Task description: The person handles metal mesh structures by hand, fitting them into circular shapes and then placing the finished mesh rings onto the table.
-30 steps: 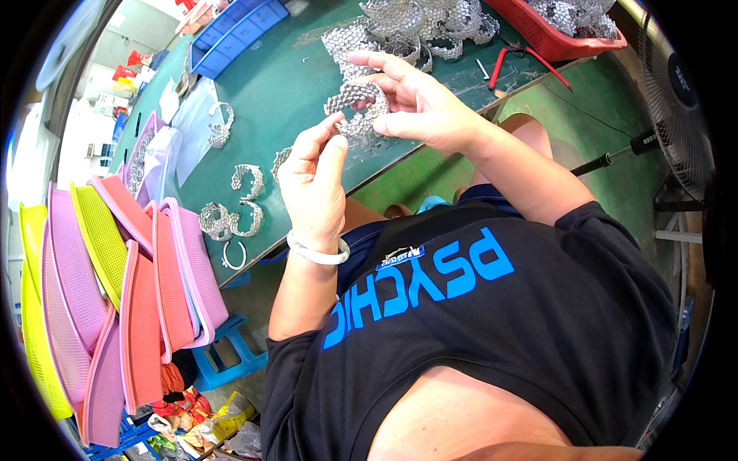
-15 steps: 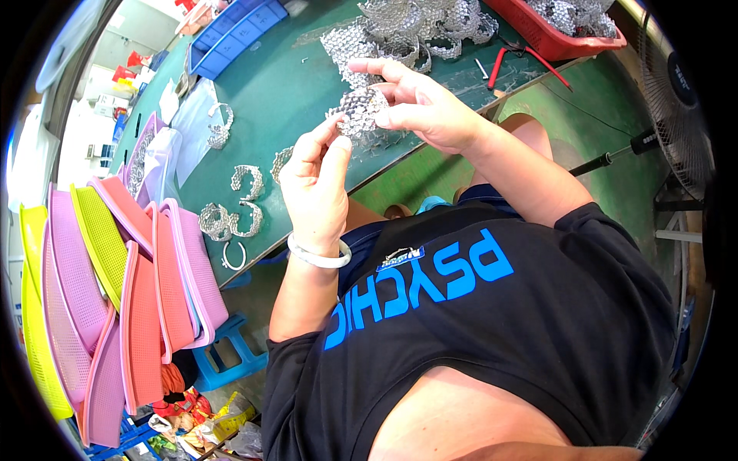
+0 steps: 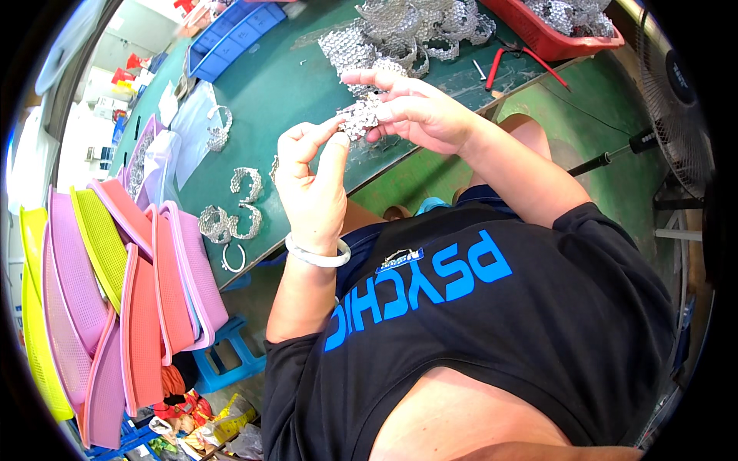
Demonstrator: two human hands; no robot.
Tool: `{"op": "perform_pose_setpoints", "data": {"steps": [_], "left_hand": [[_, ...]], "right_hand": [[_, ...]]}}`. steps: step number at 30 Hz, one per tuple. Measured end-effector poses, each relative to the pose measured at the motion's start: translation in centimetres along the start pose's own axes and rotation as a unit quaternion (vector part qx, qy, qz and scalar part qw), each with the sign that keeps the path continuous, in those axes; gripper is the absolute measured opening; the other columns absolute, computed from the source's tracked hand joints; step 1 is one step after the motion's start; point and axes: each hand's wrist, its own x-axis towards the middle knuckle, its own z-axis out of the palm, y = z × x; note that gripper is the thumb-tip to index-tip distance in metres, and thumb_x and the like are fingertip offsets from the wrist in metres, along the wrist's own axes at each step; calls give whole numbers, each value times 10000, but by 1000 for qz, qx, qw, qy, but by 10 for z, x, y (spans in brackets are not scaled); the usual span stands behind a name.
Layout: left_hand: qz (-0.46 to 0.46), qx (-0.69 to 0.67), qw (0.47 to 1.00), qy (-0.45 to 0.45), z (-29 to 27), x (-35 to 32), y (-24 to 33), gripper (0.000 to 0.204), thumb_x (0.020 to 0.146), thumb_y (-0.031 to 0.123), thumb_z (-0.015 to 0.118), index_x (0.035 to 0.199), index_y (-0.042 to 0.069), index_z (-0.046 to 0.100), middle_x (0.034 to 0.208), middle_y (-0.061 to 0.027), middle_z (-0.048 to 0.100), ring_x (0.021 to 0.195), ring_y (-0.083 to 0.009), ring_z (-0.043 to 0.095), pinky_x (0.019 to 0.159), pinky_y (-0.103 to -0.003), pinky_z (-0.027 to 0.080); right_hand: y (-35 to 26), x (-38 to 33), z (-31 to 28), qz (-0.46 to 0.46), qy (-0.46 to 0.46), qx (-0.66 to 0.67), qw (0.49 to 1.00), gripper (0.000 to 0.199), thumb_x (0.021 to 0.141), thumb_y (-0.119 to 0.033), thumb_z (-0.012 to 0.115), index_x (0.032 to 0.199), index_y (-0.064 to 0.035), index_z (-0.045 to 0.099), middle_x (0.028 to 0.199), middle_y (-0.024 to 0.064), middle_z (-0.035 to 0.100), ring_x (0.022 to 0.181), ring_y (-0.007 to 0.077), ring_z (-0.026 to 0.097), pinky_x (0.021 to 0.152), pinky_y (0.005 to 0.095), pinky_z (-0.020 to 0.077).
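Between my two hands is a small silvery honeycomb-patterned piece (image 3: pixel 358 117), held just above the near edge of the green table. My left hand (image 3: pixel 314 178) pinches its left end between thumb and fingers. On the other end, my right hand (image 3: pixel 419 111) grips with thumb and fingers, its index finger stretched out above. A heap of similar honeycomb strips (image 3: pixel 415 31) lies on the table beyond my right hand. To the left of my left hand rest several curled honeycomb pieces (image 3: pixel 247 183) and a thin white ring (image 3: pixel 234 257).
A red basket (image 3: pixel 553 38) of honeycomb pieces stands far right, beside red-handled pliers (image 3: pixel 513 65). At the far left of the green table (image 3: pixel 269 92) is a blue bin (image 3: pixel 234 38). Stacked plastic baskets (image 3: pixel 142 323) fill the lower left, near a blue stool (image 3: pixel 231 357). A fan (image 3: pixel 676 100) stands right.
The honeycomb piece has been turned between my hands and shows a narrower, more edge-on side. My right index finger has lowered slightly.
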Motion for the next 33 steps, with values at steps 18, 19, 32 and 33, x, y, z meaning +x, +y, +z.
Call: {"op": "perform_pose_setpoints", "data": {"steps": [18, 19, 32, 33], "left_hand": [[-105, -32, 983, -150, -9, 37, 20, 109, 741, 14, 626, 835, -9, 677, 1001, -71, 518, 905, -121, 512, 759, -238, 415], [-105, -32, 983, -150, -10, 38, 20, 109, 741, 14, 626, 835, -9, 677, 1001, -71, 518, 905, -121, 512, 759, -238, 415], [-135, 19, 967, -213, -14, 42, 24, 96, 753, -22, 563, 798, -26, 647, 1047, -69, 534, 899, -119, 515, 793, -248, 409], [-133, 25, 967, -217, -15, 42, 24, 96, 752, -23, 560, 797, -27, 645, 1047, -69, 536, 900, -119, 515, 796, -248, 409]], "right_hand": [[-4, 0, -6, 9, -33, -39, 999, 566, 823, -99, 508, 1331, 9, 284, 951, 111, 592, 850, 150, 588, 708, 239, 451], [-5, -1, -6, 10, -33, -47, 998, 571, 821, -100, 513, 1332, 10, 283, 950, 108, 593, 842, 146, 587, 706, 236, 450], [-3, -2, -5, 31, -22, -46, 998, 578, 820, -91, 513, 1342, 4, 283, 914, 84, 589, 802, 134, 581, 689, 233, 443], [-2, -2, -5, 30, -22, -45, 998, 578, 820, -91, 513, 1342, 4, 283, 914, 84, 589, 802, 134, 581, 689, 233, 443]]}}
